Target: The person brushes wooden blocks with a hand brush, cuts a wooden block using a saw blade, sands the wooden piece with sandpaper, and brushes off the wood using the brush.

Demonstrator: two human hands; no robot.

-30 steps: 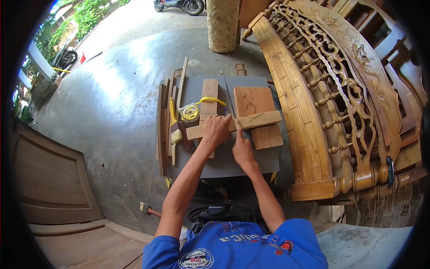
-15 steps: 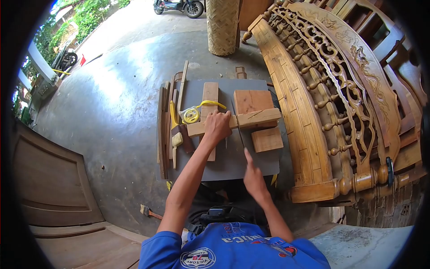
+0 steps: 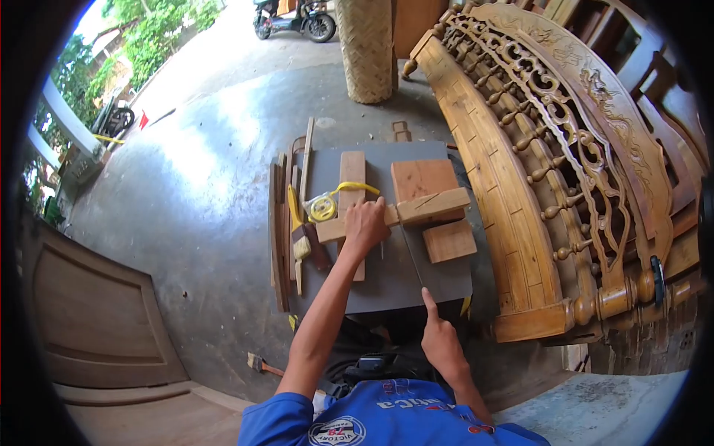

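Gripped under my left hand (image 3: 367, 224) is a wooden bar (image 3: 435, 206), which lies crosswise over an upright-running board (image 3: 352, 167) and a reddish block (image 3: 420, 178). My right hand (image 3: 440, 338) is closed near the table's front edge, its index finger stretched along a thin saw blade (image 3: 411, 253). The far part of the blade rests at the bar, just right of my left hand. The saw's handle is hidden in my right hand. Below the bar's right end sits a smaller wooden block (image 3: 450, 241).
On the grey table (image 3: 379, 293) are a yellow tape measure (image 3: 323, 208), a paintbrush (image 3: 300, 241) and long wood strips (image 3: 278, 238) at the left. Carved wooden furniture (image 3: 513, 223) stands close on the right. Another brush (image 3: 256, 363) lies on the floor.
My right hand has moved back toward my body, drawing the saw, so more of the blade shows. My left hand stays on the bar. The view has shifted slightly.
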